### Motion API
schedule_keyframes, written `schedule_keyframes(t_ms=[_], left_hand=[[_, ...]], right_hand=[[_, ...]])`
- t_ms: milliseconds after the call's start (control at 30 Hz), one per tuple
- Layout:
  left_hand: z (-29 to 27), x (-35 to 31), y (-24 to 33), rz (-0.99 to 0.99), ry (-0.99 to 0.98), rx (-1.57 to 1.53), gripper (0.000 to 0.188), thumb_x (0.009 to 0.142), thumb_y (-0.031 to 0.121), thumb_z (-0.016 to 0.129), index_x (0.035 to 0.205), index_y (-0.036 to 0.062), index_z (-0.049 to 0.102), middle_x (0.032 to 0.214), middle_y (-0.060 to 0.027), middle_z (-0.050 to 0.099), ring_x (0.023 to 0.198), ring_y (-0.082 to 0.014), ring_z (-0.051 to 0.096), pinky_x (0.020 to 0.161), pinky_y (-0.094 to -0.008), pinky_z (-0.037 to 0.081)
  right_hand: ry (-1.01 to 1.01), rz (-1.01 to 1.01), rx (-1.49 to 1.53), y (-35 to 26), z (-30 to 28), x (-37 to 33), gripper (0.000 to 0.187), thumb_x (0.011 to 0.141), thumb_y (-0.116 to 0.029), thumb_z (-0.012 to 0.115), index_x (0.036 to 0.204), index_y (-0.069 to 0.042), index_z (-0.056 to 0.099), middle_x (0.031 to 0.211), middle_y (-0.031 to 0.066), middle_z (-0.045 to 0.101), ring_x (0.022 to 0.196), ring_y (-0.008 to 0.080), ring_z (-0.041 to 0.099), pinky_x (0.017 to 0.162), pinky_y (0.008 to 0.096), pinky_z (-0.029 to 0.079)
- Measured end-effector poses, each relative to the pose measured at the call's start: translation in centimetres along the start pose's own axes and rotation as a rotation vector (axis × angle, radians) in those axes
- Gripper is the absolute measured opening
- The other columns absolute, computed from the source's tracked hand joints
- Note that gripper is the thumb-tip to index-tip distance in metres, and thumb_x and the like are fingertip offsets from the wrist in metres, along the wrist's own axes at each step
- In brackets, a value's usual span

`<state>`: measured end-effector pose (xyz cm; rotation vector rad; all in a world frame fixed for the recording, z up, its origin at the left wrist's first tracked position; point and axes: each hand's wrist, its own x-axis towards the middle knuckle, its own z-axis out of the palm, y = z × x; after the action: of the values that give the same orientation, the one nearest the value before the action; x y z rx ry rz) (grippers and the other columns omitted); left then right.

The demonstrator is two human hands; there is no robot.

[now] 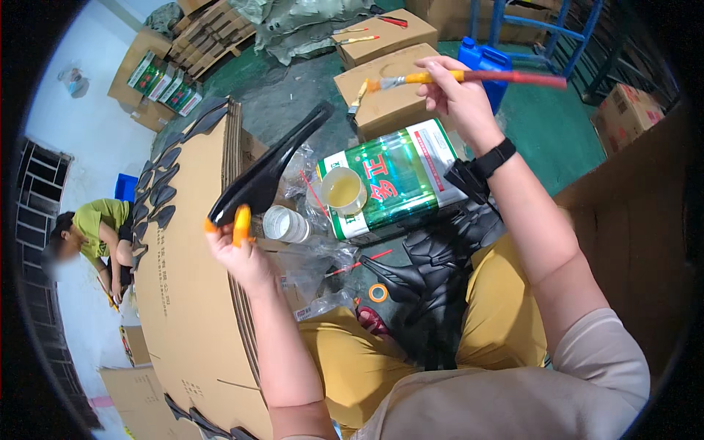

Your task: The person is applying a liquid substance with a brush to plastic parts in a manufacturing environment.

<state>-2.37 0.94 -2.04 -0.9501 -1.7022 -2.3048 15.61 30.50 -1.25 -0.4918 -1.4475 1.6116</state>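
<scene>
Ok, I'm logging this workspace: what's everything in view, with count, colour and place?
Held part: one, black, left hand
Brush: one, red and yellow, right hand
Tin: one, green and silver, centre
Cup: one, whitish, on tin
Tub: one, whitish, left of tin
Tape roll: one, orange, floor
Piled parts: several, black, by legs
Cardboard stack: one, brown, left
Parts in rows: many, black, on stack
Boxes: two, brown, beyond tin
Spare brushes: several, mostly yellow, at boxes
Jug: one, blue, right of boxes
Frame: one, blue, upper right
Carton: one, brown, far right
Sacks: several, grey-green, top
Co-worker: one, yellow-green top, far left
Trousers: one pair, yellow, lower middle
Left hand: one, orange finger covers, left
Right hand: one, black wristband, upper right
</scene>
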Motion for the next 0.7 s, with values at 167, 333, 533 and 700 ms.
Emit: schedule_keyframes(t_ms=[167,333,533,700], left_hand=[[4.5,-0.5,-1.3,-0.337,0.232,-0.299,0.034,0.082,-0.011,0.040,0.110,0.0038,0.052,0.105,-0.0076,0.058,0.096,-0.0162,0.057,0.089,-0.0296,0.045],[8.9,-1.4,-1.2,-0.453,0.284,-0.373,0.031,0.084,-0.007,0.040,0.109,0.0073,0.051,0.104,-0.0050,0.059,0.090,-0.0130,0.056,0.081,-0.0257,0.044],[13.3,-3.5,-1.3,-0.524,0.240,-0.476,0.031,0.084,-0.007,0.040,0.109,0.0076,0.049,0.105,-0.0047,0.055,0.092,-0.0137,0.055,0.082,-0.0277,0.044],[16.5,-5.2,0.0,-0.595,0.241,-0.520,0.031,0.082,-0.009,0.040,0.109,0.0052,0.048,0.106,-0.0072,0.055,0.094,-0.0166,0.055,0.086,-0.0308,0.044]], right_hand=[[0.068,0.023,0.088,0.4,1.3,-2.9,0.025,0.095,-0.030,0.045,0.101,-0.008,0.054,0.060,0.0051,0.058,0.046,0.0096,0.053,0.040,0.0187,0.034],[-0.013,0.017,0.187,1.5,4.6,-5.9,0.018,0.084,-0.007,0.059,0.088,-0.009,0.042,0.074,0.0068,0.059,0.069,0.0146,0.059,0.060,0.0246,0.046],[-0.013,0.240,0.355,1.5,7.2,-7.0,0.030,0.080,-0.007,0.065,0.091,-0.010,0.038,0.088,0.0100,0.058,0.081,0.0155,0.057,0.067,0.0264,0.044],[0.088,0.296,0.283,0.9,6.3,-6.8,0.033,0.076,-0.007,0.067,0.091,-0.011,0.038,0.085,0.0041,0.052,0.078,0.0133,0.054,0.062,0.0266,0.039]])
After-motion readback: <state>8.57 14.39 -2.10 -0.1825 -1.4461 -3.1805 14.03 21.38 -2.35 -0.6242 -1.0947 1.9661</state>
